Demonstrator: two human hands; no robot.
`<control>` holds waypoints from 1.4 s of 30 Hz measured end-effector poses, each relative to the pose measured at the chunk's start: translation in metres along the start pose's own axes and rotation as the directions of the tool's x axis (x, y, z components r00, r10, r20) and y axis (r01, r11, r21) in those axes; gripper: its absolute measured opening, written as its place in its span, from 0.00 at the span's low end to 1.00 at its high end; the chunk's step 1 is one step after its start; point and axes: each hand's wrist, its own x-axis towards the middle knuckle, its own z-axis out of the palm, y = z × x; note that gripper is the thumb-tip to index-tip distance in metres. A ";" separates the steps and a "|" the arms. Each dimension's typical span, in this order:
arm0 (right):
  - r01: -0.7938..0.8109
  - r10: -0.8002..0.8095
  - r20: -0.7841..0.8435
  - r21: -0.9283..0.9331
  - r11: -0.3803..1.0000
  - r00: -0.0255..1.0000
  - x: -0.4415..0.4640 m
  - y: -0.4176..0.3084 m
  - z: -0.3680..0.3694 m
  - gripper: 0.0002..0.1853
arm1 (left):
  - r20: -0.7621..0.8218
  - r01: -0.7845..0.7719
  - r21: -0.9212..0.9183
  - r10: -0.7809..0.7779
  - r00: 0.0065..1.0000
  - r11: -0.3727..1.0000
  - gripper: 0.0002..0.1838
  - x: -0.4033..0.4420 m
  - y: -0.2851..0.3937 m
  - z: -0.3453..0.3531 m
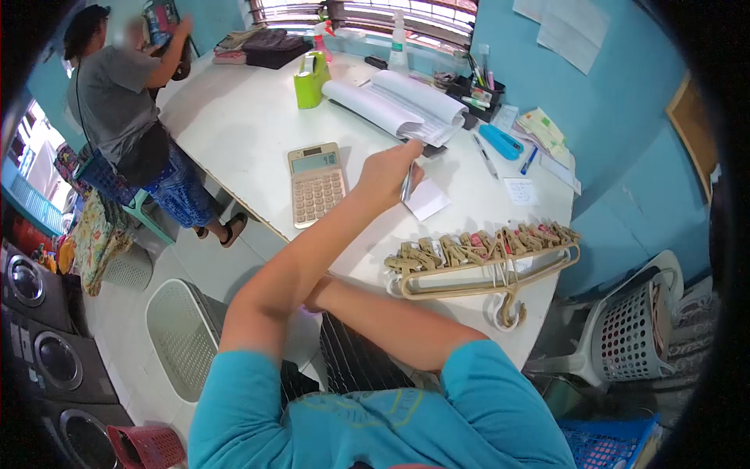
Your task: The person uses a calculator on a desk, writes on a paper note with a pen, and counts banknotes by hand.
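Observation:
My left hand is closed around a silver pen, its tip pointing down beside a small white paper slip on the table. Just beyond the hand lies a clipboard of papers with its top sheets curled over. A beige calculator sits to the left of my left forearm. My right arm crosses in front of my body, and my right hand is mostly hidden beneath the left forearm; its fingers do not show. Beige hangers with several clothespins lie to the right.
On the white table stand a green tape dispenser, a blue stapler and a pen holder. Another person stands at the left. Laundry baskets and washing machines are on the floor.

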 end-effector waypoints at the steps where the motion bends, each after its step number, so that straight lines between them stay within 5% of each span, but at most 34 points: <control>1: 0.071 -0.078 -0.016 -0.273 0.959 0.997 0.001 0.010 0.009 0.25 | 0.004 -0.101 -0.030 0.101 0.995 0.994 0.11 -0.009 -0.001 -0.012; 2: 0.127 -0.157 -0.012 -0.524 0.842 0.988 0.003 0.021 0.017 0.24 | -0.003 -0.103 -0.021 0.102 0.995 0.995 0.11 -0.021 0.001 -0.022; 3: 0.135 -0.165 -0.010 -0.528 0.838 0.986 0.003 0.010 0.006 0.24 | 0.069 -0.068 0.118 0.060 0.996 0.991 0.11 -0.034 0.004 -0.031; 5: -0.083 0.315 0.375 -0.521 0.850 0.872 0.000 -0.024 -0.029 0.22 | 0.131 -0.037 0.262 0.002 0.991 0.964 0.11 -0.062 0.003 -0.047; 9: -0.137 0.252 0.253 -0.399 0.907 0.934 -0.010 -0.023 -0.027 0.21 | 0.212 0.033 0.186 -0.073 0.975 0.982 0.14 -0.112 -0.001 -0.059; 11: -0.046 0.047 -0.007 -0.404 0.914 0.999 -0.008 0.000 -0.007 0.24 | 0.205 0.065 0.206 -0.108 0.973 0.976 0.14 -0.121 -0.007 -0.058; 12: -0.039 0.042 -0.001 -0.405 0.914 0.999 -0.008 -0.006 -0.010 0.24 | 0.183 0.097 0.256 -0.147 0.972 0.962 0.13 -0.123 -0.011 -0.056; 14: -0.210 0.304 0.152 -0.446 0.870 0.940 -0.005 -0.016 -0.018 0.25 | 0.149 0.134 0.313 -0.188 0.971 0.940 0.12 -0.127 -0.020 -0.055; 17: -0.179 0.428 0.395 -0.531 0.828 0.813 0.008 -0.016 -0.024 0.27 | 0.080 0.167 0.287 -0.197 0.977 0.943 0.13 -0.123 -0.017 -0.062; 20: -0.120 0.260 0.304 -0.410 0.904 0.916 0.005 0.011 -0.005 0.28 | 0.003 0.217 0.281 -0.226 0.974 0.935 0.08 -0.111 0.009 -0.073; 21: -0.112 0.254 0.309 -0.410 0.905 0.916 -0.002 0.006 -0.008 0.28 | 0.118 0.270 -0.104 -0.258 0.959 0.957 0.06 -0.107 0.024 -0.076; 22: -0.100 0.232 0.307 -0.390 0.915 0.923 -0.001 0.004 -0.007 0.28 | 0.234 0.325 -0.466 -0.239 0.942 0.823 0.09 -0.105 0.041 -0.084; 23: -0.091 0.214 0.305 -0.371 0.924 0.928 0.000 0.004 -0.005 0.28 | 0.279 0.299 -0.631 -0.151 0.948 0.716 0.08 -0.102 0.074 -0.105; 26: -0.066 0.166 0.302 -0.317 0.946 0.939 0.006 0.013 0.005 0.28 | 0.196 0.040 -0.876 0.279 0.940 0.480 0.10 -0.103 0.136 -0.159; 27: -0.058 0.152 0.300 -0.299 0.952 0.942 0.008 0.013 0.006 0.28 | 0.171 0.085 -0.968 0.372 0.912 0.238 0.11 -0.107 0.143 -0.162; 28: -0.051 0.138 0.298 -0.282 0.958 0.945 0.009 0.013 0.007 0.28 | 0.120 0.143 -0.990 0.456 0.882 -0.017 0.12 -0.110 0.150 -0.164; 31: -0.025 0.092 0.298 -0.224 0.974 0.950 0.002 0.012 0.008 0.28 | 0.069 0.187 -0.960 0.473 0.878 -0.206 0.15 -0.097 0.172 -0.171; 35: 0.013 0.027 0.297 -0.130 0.991 0.955 0.003 0.006 0.017 0.28 | 0.014 0.096 -0.990 0.608 0.794 -0.103 0.15 -0.077 0.172 -0.159; 41: 0.043 -0.042 0.241 0.002 0.999 0.970 0.006 0.001 0.017 0.28 | -0.219 0.112 -0.870 0.580 0.785 -0.481 0.14 -0.089 0.200 -0.143; 42: 0.047 -0.051 0.230 0.023 0.999 0.972 0.005 0.000 0.017 0.28 | -0.244 0.114 -0.773 0.457 0.855 -0.625 0.14 -0.096 0.206 -0.140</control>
